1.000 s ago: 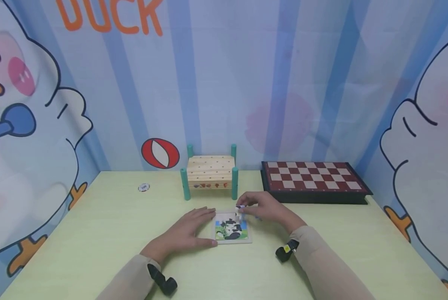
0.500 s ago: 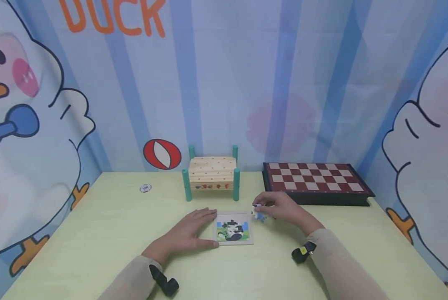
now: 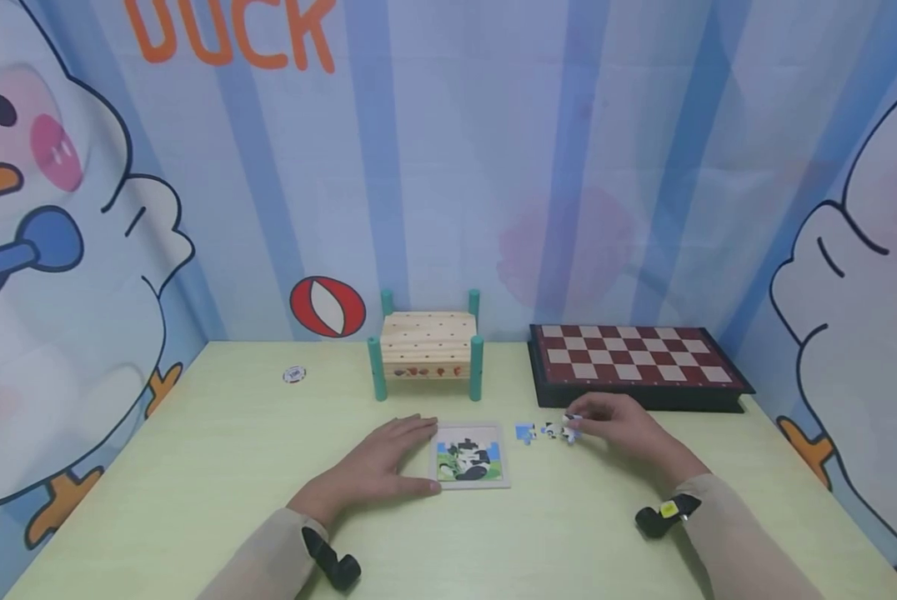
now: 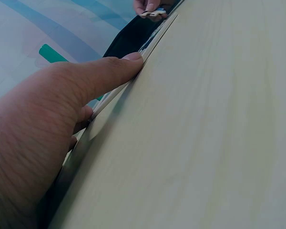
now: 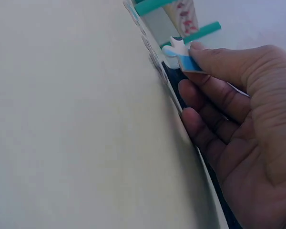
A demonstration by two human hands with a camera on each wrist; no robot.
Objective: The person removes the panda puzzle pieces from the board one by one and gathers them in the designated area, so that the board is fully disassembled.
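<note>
A square jigsaw puzzle frame [image 3: 469, 485] lies mid-table, its lower part filled with a black-and-white animal picture on green and blue, its upper part bare. My left hand [image 3: 377, 462] rests flat at the frame's left side, with thumb and fingertips at its edge. To the right of the frame, my right hand [image 3: 619, 427] pinches a jigsaw piece [image 5: 183, 58] between thumb and index finger, just above the table. The piece shows blue and white in the right wrist view. Loose jigsaw pieces [image 3: 526, 432] lie between the frame and that hand.
Behind the frame stands a small wooden rack [image 3: 429, 346] with green posts. A chessboard box [image 3: 639, 367] sits at the back right, close behind my right hand. A round chip [image 3: 294, 374] lies at the back left. A printed curtain [image 3: 448, 167] closes off the back.
My right hand has moved right, away from the frame, carrying the pinched jigsaw piece past the loose ones, which now show uncovered. My left hand stays at the frame.
</note>
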